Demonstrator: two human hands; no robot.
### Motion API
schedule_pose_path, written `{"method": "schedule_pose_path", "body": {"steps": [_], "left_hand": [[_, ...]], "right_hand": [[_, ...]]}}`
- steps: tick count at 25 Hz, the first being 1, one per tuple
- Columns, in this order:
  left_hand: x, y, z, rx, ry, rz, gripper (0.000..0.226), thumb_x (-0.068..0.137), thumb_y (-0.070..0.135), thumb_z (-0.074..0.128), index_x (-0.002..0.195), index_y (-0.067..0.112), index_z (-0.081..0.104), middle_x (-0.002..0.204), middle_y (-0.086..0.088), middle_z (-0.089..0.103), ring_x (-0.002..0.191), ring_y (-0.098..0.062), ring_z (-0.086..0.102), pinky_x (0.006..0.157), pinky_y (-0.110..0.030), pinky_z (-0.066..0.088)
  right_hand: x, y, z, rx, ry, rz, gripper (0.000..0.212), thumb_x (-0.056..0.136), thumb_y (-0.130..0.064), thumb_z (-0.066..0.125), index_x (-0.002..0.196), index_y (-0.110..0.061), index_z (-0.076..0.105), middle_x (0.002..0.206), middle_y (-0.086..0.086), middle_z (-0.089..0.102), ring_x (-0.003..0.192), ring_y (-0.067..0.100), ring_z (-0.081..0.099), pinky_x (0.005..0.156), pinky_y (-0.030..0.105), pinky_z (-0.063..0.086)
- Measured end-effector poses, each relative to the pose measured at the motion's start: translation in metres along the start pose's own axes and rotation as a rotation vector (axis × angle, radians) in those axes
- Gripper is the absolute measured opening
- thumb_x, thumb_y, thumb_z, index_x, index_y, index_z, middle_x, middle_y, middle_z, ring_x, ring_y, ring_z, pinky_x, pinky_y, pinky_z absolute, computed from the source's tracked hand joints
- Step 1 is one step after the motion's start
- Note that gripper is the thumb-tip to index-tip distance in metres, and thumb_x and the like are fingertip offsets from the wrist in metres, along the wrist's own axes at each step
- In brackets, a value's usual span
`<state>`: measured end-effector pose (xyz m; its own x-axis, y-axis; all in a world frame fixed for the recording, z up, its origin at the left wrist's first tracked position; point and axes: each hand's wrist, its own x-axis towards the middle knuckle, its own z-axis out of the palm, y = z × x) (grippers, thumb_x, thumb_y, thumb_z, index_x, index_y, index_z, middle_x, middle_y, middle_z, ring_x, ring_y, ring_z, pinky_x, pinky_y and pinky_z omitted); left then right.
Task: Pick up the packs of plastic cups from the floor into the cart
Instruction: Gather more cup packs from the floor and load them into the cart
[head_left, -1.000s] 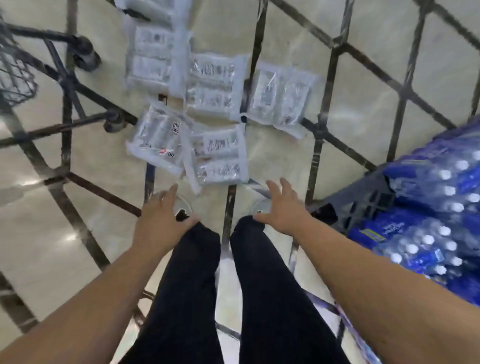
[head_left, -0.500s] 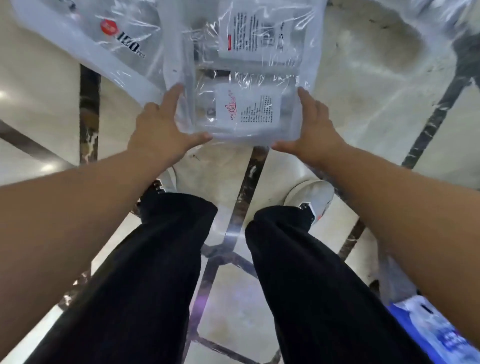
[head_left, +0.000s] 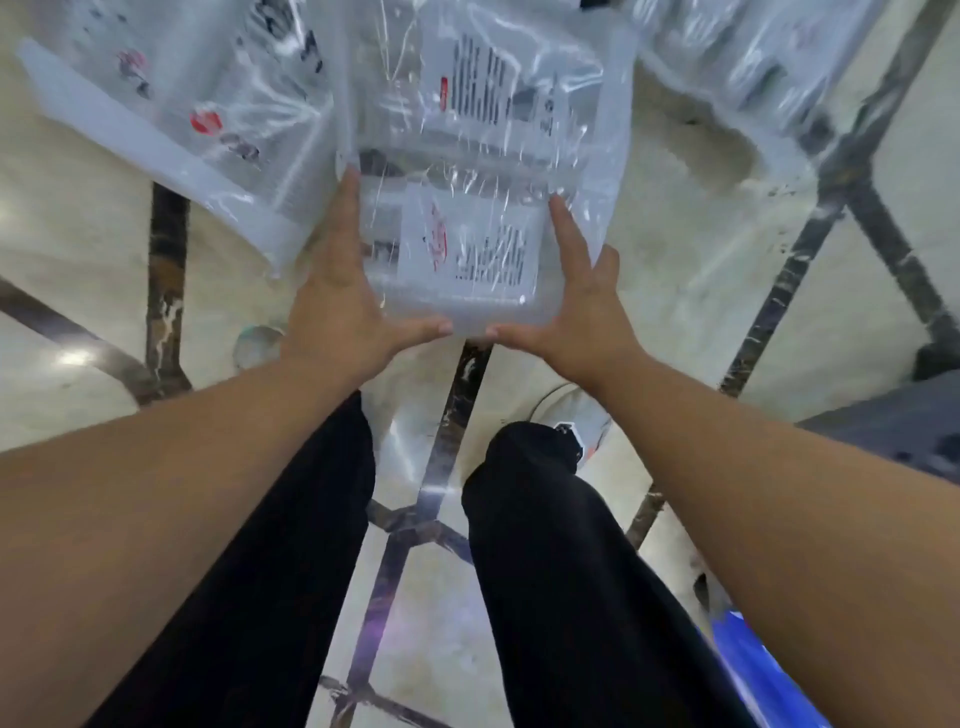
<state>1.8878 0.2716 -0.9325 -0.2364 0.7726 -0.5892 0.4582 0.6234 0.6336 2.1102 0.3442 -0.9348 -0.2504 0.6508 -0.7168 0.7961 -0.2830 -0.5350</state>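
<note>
Clear crinkly pack of cups (head_left: 467, 171) (labelled)

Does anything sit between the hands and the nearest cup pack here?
Nothing visible does: the left hand and right hand press directly against the two sides of the pack.

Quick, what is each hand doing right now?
Left hand: open, straight fingers pressing the pack of cups on its left side.
Right hand: open, pressing the same pack's right side.
</note>
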Motion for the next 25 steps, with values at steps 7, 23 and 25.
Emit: {"method": "schedule_pose_path", "body": {"steps": [7, 23, 25], "left_hand": [[-0.145, 0.181, -0.154, 0.032, -0.041, -0.015, 0.148, 0.054, 0.048, 0.097, 0.151, 0.059, -0.014, 0.163, 0.001, 0.025, 0.132, 0.0, 0.029, 0.112, -0.034, 0.034], [-0.414, 0.344, -0.455, -0.153, 0.545, 0.148, 0.15, 0.05, 0.058, 0.096, 0.152, 0.06, -0.014, 0.159, 0.008, 0.033, 0.138, -0.01, 0.039, 0.111, -0.036, 0.041], [-0.434, 0.321, -0.488, -0.143, 0.561, 0.137, 0.149, 0.051, 0.06, 0.095, 0.148, 0.063, -0.018, 0.164, 0.009, 0.024, 0.146, -0.015, 0.033, 0.115, -0.041, 0.039]], "right_hand": [[-0.193, -0.155, -0.129, -0.052, -0.034, 0.045, 0.128, 0.068, -0.052, 0.09, 0.137, -0.078, -0.016, 0.157, 0.004, 0.004, 0.118, 0.037, 0.059, 0.092, 0.039, 0.054], [-0.437, -0.51, -0.237, -0.34, 0.044, -0.596, 0.124, 0.068, -0.065, 0.085, 0.13, -0.077, -0.023, 0.162, 0.007, 0.003, 0.147, 0.031, 0.034, 0.107, 0.038, 0.042], [-0.452, -0.541, -0.209, -0.341, 0.025, -0.619, 0.125, 0.065, -0.066, 0.085, 0.129, -0.078, -0.021, 0.162, 0.007, 0.003, 0.146, 0.031, 0.037, 0.102, 0.035, 0.045]]}}
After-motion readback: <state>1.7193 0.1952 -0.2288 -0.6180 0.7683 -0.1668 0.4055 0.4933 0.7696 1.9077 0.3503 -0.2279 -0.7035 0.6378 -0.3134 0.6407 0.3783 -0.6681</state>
